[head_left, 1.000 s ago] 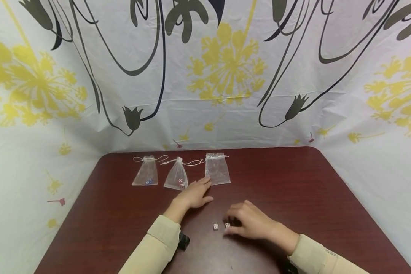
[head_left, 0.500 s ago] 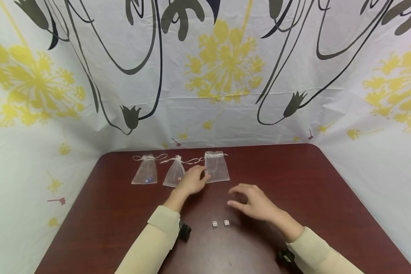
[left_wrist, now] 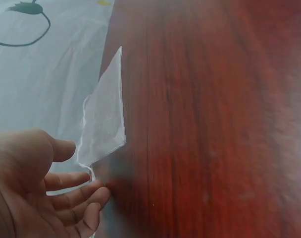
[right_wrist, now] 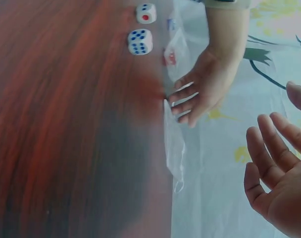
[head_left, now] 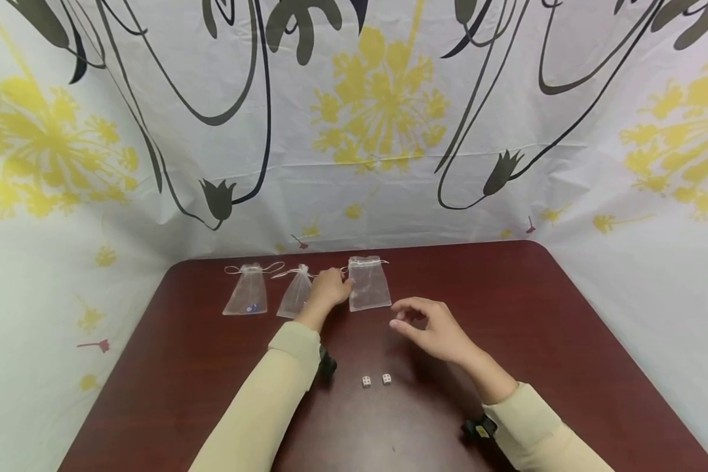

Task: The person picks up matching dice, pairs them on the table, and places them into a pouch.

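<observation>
My left hand (head_left: 331, 287) is at the left edge of a flat sheer white drawstring pouch (head_left: 370, 285), near its cord. In the left wrist view, the thumb and loosely bent fingers of this hand (left_wrist: 61, 198) stand apart, and no grip on the pouch (left_wrist: 105, 114) shows. To the right, my right hand (head_left: 435, 328) hovers over the table with fingers spread in a loose curve, holding nothing. Two white dice, a left die (head_left: 366, 381) and a right die (head_left: 387, 379), lie nearer me; the right wrist view shows blue pips on the larger-looking die (right_wrist: 140, 41).
A second sheer pouch (head_left: 295, 292) is partly covered by my left hand; the right wrist view shows red in it (right_wrist: 171, 57). Farther left lies another pouch (head_left: 246, 288) with blue dice inside. The dark red table (head_left: 507, 314) ends at a patterned curtain (head_left: 383, 210).
My left hand has slid up along the pouch's left side toward its cord. My right hand has lifted away from the dice and moved toward the pouch; the dice stay on the table.
</observation>
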Demonstrator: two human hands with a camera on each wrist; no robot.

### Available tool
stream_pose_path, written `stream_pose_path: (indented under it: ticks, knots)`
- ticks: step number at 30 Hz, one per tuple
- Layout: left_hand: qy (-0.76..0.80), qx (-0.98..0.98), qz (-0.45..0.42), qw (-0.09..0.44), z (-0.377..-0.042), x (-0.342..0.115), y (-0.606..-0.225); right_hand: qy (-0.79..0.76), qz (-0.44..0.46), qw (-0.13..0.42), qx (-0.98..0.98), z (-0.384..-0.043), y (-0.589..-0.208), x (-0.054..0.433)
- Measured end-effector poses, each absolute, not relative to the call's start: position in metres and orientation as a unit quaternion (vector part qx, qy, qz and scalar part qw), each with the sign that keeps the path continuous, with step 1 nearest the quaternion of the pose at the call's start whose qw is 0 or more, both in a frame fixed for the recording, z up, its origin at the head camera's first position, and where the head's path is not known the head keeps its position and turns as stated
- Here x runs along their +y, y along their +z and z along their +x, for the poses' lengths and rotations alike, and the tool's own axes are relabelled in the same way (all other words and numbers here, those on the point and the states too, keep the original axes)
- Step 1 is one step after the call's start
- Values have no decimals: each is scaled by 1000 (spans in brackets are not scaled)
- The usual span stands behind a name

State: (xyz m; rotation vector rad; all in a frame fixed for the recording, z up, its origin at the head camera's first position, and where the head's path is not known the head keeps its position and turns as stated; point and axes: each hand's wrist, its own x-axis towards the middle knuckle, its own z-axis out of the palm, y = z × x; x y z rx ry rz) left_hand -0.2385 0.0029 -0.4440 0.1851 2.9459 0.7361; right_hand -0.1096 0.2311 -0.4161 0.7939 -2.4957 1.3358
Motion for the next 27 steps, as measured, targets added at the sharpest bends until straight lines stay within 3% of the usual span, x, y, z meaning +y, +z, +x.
stream_pose_path:
  ticks: [7, 18, 27]
  knots:
    - [213, 974, 15, 76, -247, 10, -446, 498, 206, 69, -840, -100, -399, 227]
    - [284, 956, -14, 70, -248, 12, -456, 531, 190, 63, -824, -103, -418, 233]
    - [449, 887, 106, 30, -238, 6, -441, 537, 180, 86, -820, -107, -411, 239]
